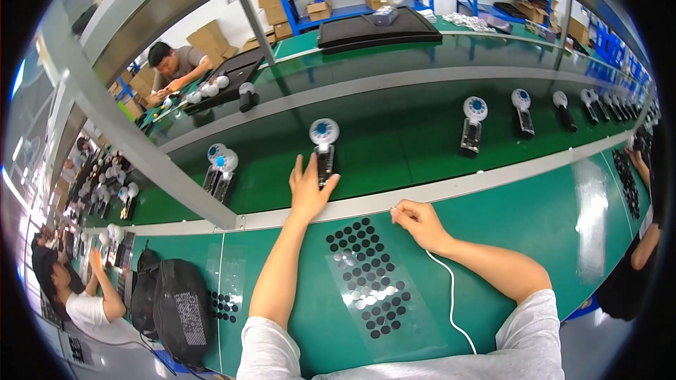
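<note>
A handheld fan (324, 134) with a round white head, a blue centre and a dark handle lies on the dark green conveyor belt (401, 148). My left hand (308, 186) reaches over the belt's near edge with its fingers spread. Its thumb and index finger lie on either side of the fan's handle; whether they press on it I cannot tell. Over the green worktop my right hand (421, 226) is closed in a pinch, a small pale tip showing at its fingertips. A white cable (451, 295) runs from under that hand toward my body.
Clear sheets with round black stickers (377, 260) lie between my forearms. More fans (474, 123) rest along the belt. At left stand a metal post (141, 148) and a black bag (182, 309). Co-workers sit at far left, beyond the belt and at the right edge.
</note>
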### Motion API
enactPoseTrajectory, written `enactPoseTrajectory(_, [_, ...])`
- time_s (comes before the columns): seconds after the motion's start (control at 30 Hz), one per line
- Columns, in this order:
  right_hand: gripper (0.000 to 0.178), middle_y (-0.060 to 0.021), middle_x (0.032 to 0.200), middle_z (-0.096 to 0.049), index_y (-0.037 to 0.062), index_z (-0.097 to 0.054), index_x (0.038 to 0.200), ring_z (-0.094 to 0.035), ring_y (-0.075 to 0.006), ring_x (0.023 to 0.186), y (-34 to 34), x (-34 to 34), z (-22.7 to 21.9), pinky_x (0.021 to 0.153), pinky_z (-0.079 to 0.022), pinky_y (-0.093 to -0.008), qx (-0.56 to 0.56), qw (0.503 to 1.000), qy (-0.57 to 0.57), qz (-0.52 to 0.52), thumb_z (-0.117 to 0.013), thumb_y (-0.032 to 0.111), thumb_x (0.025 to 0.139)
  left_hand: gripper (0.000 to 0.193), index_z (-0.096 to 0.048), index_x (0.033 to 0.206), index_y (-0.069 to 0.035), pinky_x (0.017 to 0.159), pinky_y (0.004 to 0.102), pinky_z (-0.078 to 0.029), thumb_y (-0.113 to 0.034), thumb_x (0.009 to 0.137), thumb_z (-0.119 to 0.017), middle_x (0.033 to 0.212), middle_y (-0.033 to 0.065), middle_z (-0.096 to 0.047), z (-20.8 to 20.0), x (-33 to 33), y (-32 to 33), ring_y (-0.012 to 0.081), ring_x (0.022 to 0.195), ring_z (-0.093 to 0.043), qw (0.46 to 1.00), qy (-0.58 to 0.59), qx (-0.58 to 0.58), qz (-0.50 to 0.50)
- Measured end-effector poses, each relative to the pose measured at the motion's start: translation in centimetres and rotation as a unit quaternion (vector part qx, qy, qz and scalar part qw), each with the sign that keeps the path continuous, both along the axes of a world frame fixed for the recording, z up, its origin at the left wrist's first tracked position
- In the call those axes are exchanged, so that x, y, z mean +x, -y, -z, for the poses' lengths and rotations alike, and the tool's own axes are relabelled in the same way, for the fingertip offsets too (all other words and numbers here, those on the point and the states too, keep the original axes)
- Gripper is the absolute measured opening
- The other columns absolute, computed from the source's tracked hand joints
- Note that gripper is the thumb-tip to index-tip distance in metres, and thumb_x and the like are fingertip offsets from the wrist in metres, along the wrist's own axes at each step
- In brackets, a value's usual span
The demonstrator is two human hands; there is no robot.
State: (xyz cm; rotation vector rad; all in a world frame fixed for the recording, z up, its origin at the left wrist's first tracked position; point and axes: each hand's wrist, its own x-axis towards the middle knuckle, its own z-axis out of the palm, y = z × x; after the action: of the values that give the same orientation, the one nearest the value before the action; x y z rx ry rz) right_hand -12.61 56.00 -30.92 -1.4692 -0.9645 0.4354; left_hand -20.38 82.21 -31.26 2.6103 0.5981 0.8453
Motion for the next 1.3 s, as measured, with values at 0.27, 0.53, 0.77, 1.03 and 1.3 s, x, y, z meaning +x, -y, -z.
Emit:
enactPoseTrajectory(0.27, [0.018,0.0027,0.054,-0.046,0.0008,-0.056,0.071,-0.032,-0.006,0.047,-0.2,0.1,0.3,0.046,-0.026,-0.0201,0.009,0.999,-0.024,-0.02,-0.054,0.012,0.085,0.059,-0.036,0.127,0.0,0.103,0.0491,-0.021,-0.02,0.077,-0.06,0.128,0.022,-0.039,-0.1,-4.1,-6.2,0.0436,0.128,-0.021,0.959,0.1,0.199,-0.175])
enactPoseTrajectory(0.53, [0.018,0.0021,0.055,-0.047,0.0,-0.056,0.072,-0.032,-0.0057,0.048,0.0,-0.2,0.0,0.046,-0.027,-0.0196,-0.007,1.0,-0.01,-0.028,-0.053,0.011,0.086,0.059,-0.037,0.127,0.0,0.1,0.0487,-0.026,-0.015,0.076,-0.06,0.128,0.0226,-0.039,-0.4,-7.3,-7.8,0.0438,0.121,-0.032,0.899,-0.107,0.174,-0.387])
enactPoseTrajectory(0.77, [0.018,0.0019,0.054,-0.046,-0.0005,-0.056,0.072,-0.032,-0.0059,0.048,0.0,0.1,0.6,0.045,-0.027,-0.0198,0.003,1.0,-0.002,-0.022,-0.053,0.011,0.085,0.053,-0.039,0.126,0.001,0.094,0.0441,-0.034,-0.017,0.081,-0.058,0.12,0.0216,-0.047,-0.5,-8.0,-7.8,0.0387,0.114,-0.04,0.967,-0.087,0.137,-0.195])
enactPoseTrajectory(1.03, [0.019,0.002,0.053,-0.045,-0.0003,-0.057,0.071,-0.032,-0.0069,0.047,0.3,0.2,1.0,0.045,-0.026,-0.0207,-0.012,1.0,0.015,-0.011,-0.054,0.013,0.084,0.046,-0.042,0.124,0.003,0.079,0.0396,-0.043,-0.018,0.084,-0.054,0.097,0.0175,-0.058,1.4,-7.3,-7.0,0.0334,0.089,-0.053,0.974,0.04,0.058,-0.214])
enactPoseTrajectory(1.3, [0.018,0.0027,0.054,-0.045,0.0013,-0.058,0.073,-0.032,-0.0059,0.048,0.4,0.7,1.8,0.046,-0.026,-0.0197,-0.033,0.999,0.028,-0.013,-0.054,0.014,0.085,0.037,-0.042,0.118,0.004,0.051,0.0275,-0.046,-0.01,0.084,-0.048,0.094,0.0178,-0.056,-0.7,-2.8,0.8,0.022,0.07,-0.058,0.714,0.293,-0.595,0.227])
